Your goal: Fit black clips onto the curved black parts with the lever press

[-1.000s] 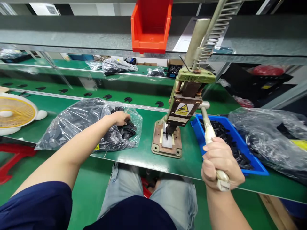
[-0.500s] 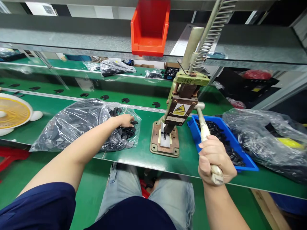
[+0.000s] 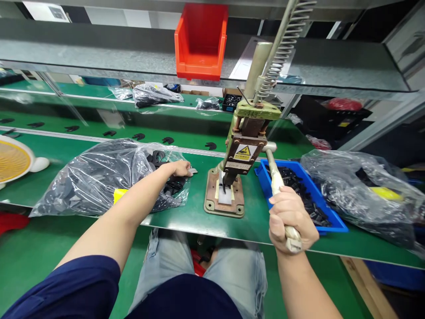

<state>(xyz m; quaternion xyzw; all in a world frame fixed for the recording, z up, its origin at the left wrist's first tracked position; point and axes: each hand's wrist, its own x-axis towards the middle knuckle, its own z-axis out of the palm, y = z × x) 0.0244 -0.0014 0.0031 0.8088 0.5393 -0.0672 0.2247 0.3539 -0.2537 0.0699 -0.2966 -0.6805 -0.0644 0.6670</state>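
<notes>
A hand press (image 3: pixel 244 146) stands on a metal base plate (image 3: pixel 212 201) at the middle of the green bench. My right hand (image 3: pixel 290 219) is wrapped round the lower end of its lever handle (image 3: pixel 275 184). My left hand (image 3: pixel 181 168) has its fingers closed on a small grey part (image 3: pixel 191 170) at the mouth of a clear plastic bag (image 3: pixel 99 175) full of black parts, left of the press.
A blue tray (image 3: pixel 332 223) of black parts sits right of the press, beside another plastic bag (image 3: pixel 361 190). A yellow fan (image 3: pixel 13 161) is at the far left. Black parts (image 3: pixel 168 140) lie along the conveyor behind. A red bin (image 3: pixel 201 40) hangs overhead.
My left hand has moved right, out of the bag's mouth toward the press, with a small part now in its fingers. My right hand stays on the lever.
</notes>
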